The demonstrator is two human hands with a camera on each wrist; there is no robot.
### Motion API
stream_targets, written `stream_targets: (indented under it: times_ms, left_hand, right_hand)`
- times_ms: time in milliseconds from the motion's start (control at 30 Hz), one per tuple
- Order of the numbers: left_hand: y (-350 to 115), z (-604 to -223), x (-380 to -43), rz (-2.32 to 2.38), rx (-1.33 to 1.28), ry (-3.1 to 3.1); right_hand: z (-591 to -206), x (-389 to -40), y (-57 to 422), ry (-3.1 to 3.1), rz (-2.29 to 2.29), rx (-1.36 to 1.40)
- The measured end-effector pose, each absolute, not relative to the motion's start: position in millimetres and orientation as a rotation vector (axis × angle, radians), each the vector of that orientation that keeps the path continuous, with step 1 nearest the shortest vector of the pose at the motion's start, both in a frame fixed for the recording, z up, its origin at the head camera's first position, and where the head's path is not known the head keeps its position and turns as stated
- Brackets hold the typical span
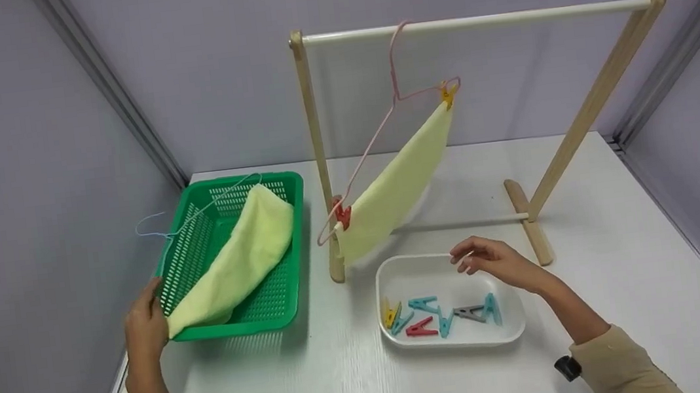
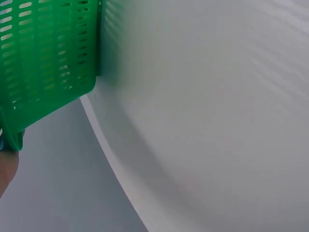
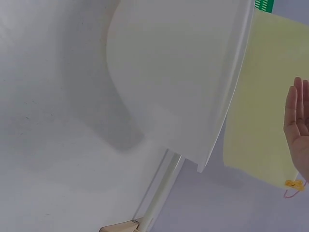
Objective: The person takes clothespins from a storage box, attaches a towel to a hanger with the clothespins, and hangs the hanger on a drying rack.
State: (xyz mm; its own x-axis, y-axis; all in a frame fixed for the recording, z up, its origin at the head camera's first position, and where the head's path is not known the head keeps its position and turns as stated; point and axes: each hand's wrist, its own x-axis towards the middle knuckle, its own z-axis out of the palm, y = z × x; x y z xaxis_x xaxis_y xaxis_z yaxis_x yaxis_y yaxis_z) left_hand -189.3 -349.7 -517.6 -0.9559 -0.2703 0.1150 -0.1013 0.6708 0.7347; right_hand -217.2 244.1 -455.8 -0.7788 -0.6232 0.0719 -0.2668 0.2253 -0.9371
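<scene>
At the near left corner of the green basket (image 1: 297, 281), my left hand (image 1: 146, 328) has its fingers at the rim, by one end of a light blue clothes hanger (image 1: 188, 223). It seems to hold that end; the fingertips are mostly hidden. A pale yellow cloth (image 1: 244, 254) lies along the hanger inside the basket. Over the back right of a white tray (image 1: 412, 275), my right hand (image 1: 499, 264) hovers with loosely bent fingers and holds nothing. Blue clothespins (image 1: 423, 305), a red clothespin (image 1: 421, 327), a yellow clothespin (image 1: 392, 315) and a grey clothespin (image 1: 471, 314) lie in the tray.
A wooden rack with a white rod (image 1: 501, 20) stands behind the tray. From the rod hangs a pink hanger (image 1: 376, 135) with another yellow cloth (image 1: 398, 184), held by a yellow clip (image 1: 447, 96) and a red clip (image 1: 341, 214). Walls flank the white table (image 1: 343, 368).
</scene>
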Motion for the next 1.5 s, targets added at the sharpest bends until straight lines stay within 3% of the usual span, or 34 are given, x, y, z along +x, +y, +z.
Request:
stream_targets:
  times_ms: [200, 467, 967, 1500]
  left_hand:
    - [-352.0, -518.4, -191.7, -1.103, 0.315, -2.828]
    - [-354.5, -519.1, -193.3, -1.054, 0.247, -2.933]
    - [-354.5, -523.9, -190.1, -0.994, 0.248, -2.958]
    - [-353.7, -523.7, -188.7, -1.007, 0.285, -2.94]
  right_hand:
    - [-473.0, -224.9, 245.0, 2.275, -1.467, -0.875]
    - [-466.4, -226.4, 227.9, 2.438, -1.053, -0.898]
    - [-476.4, -228.5, 195.0, 2.591, -0.355, -1.236]
    - [-494.3, -229.0, 195.7, 2.582, -0.14, -1.037]
